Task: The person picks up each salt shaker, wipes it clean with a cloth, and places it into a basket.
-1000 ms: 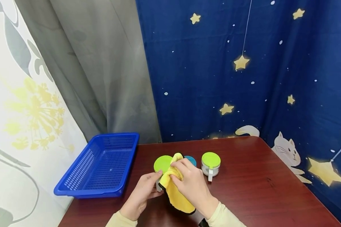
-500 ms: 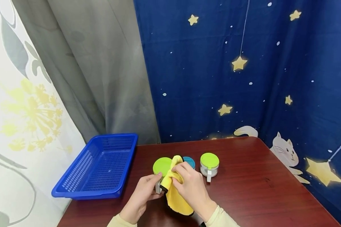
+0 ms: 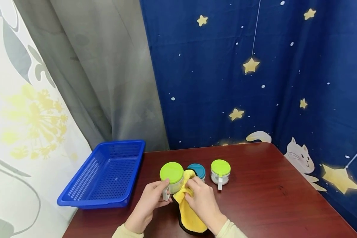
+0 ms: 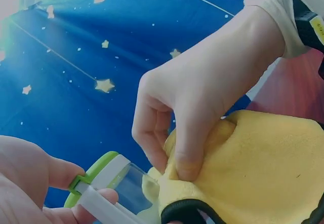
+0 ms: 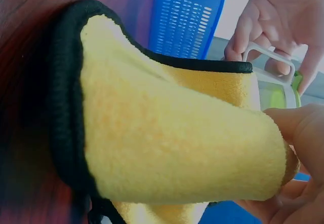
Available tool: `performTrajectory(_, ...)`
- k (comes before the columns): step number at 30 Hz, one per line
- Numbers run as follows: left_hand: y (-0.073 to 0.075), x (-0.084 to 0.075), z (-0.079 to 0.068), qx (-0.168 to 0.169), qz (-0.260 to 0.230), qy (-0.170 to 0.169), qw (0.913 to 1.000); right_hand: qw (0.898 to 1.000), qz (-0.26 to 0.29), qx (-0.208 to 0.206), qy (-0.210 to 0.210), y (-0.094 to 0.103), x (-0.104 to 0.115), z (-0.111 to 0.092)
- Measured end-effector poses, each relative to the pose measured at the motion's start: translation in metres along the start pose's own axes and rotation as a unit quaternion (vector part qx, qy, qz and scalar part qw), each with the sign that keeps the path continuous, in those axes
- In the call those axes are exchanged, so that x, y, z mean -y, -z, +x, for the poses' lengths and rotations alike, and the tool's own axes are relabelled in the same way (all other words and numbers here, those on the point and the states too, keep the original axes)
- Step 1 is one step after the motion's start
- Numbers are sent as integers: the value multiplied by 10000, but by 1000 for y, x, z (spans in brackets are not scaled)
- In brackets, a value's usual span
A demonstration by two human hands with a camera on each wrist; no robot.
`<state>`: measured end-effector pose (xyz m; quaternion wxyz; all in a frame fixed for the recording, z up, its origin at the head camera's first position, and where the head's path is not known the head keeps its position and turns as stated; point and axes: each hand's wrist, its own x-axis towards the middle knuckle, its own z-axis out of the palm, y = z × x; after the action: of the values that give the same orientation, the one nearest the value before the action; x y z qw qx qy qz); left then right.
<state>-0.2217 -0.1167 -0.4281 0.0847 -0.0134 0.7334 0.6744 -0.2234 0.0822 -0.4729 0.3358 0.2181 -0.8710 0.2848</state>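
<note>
My left hand [image 3: 150, 201] grips a clear jar with a green lid [image 3: 172, 172] by its white handle [image 4: 104, 206], the thumb up at the lid's edge. My right hand [image 3: 203, 198] pinches a yellow cloth with black edging [image 3: 191, 218] in bunched folds. In the left wrist view the cloth [image 4: 263, 163] meets the lower end of the jar's clear wall. Much of the right wrist view is filled by the cloth [image 5: 172, 138], with the left hand [image 5: 288, 21] behind it on the handle.
Just behind the cloth stands a jar with a blue lid [image 3: 197, 170], partly covered. Another green-lidded jar [image 3: 220, 172] is to its right, handle toward me. A blue perforated basket [image 3: 125, 195] sits on the left of the dark red table [image 3: 273, 198].
My right hand and the cloth have shifted down and away from the lid to the jar's side. More of the green and blue lids now shows. The left hand keeps its hold.
</note>
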Motion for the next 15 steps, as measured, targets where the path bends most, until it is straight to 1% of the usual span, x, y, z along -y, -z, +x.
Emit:
performTrajectory(3,1,0,-1,61,-15,74,10000,9999,90,-29,-82,-1,0,-1)
performTrajectory(7,3,-1,-2,114,-29,121,9999,9998,142,-164,-26,-3,0,-2)
performTrajectory(11,4,-1,-3,263,-8,51,9996,9990,260,-369,20,-3,0,-2)
performTrajectory(15,5,0,-4,467,29,-30,9989,9978,448,-480,-115,1,0,-1)
